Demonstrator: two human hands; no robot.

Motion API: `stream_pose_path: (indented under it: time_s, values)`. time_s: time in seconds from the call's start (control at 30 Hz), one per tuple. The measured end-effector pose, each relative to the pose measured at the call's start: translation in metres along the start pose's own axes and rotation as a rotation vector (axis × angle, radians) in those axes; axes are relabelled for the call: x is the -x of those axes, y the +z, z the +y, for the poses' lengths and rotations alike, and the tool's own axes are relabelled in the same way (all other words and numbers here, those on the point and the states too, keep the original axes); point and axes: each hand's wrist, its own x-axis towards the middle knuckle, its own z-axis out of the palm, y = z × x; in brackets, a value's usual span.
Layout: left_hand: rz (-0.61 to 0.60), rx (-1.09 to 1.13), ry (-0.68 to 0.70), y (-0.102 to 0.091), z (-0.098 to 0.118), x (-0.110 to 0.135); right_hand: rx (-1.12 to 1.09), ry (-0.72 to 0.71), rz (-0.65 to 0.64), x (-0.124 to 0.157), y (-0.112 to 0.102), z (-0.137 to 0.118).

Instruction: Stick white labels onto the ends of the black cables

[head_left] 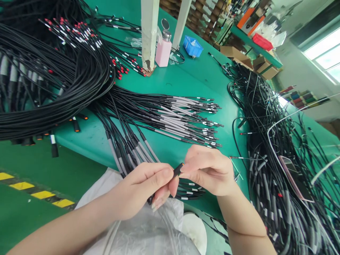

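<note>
My left hand (151, 184) is closed around a black cable connector (178, 170) with an orange end, held just above the table's near edge. At that orange end, the thumb and fingertips of my right hand (207, 170) are pinched together, touching it. Whether a small part sits between those right fingertips is hidden. Part of the cable shows dark below my left fingers. Just beyond my hands lie bundled black cables (127, 113) with grey ribbed sleeves (172, 122) and thin tips with white labels.
A big coil of black cables (87, 88) with red-capped ends fills the left. A pink bottle (163, 53) and blue bin (193, 46) stand behind, beside a white post (149, 32). More tangled cables (257, 102) and a phone (294, 177) lie on the right.
</note>
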Motion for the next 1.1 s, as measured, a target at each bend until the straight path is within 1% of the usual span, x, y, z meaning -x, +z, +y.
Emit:
stream_pose_path:
  time_s: [0.07,0.2,0.3,0.4,0.5,0.7,0.93,1.1]
  values:
    - [0.014,0.084,0.003,0.0,-0.002,-0.001,-0.012,0.007,0.026,0.0,0.0,0.0]
    - [0.018,0.172,-0.002,0.0,-0.003,-0.002,-0.059,0.134,0.087,0.002,-0.001,-0.002]
    - [0.029,0.187,-0.008,0.001,-0.003,-0.003,-0.079,0.228,0.057,0.002,-0.001,-0.005]
    - [0.029,0.209,-0.023,0.002,-0.003,-0.004,-0.052,0.279,0.034,0.002,0.001,-0.009]
    - [0.016,0.213,-0.024,0.002,-0.003,-0.004,-0.036,0.276,0.033,0.002,0.002,-0.01]
    - [0.062,0.053,0.023,0.0,-0.004,-0.001,-0.068,0.283,0.034,0.002,0.003,-0.009]
    - [0.005,0.202,-0.029,0.004,-0.003,-0.004,0.011,0.155,0.039,0.001,0.004,-0.008]
    - [-0.05,0.309,-0.067,0.002,-0.005,-0.005,0.023,0.081,0.038,0.0,0.005,-0.005]
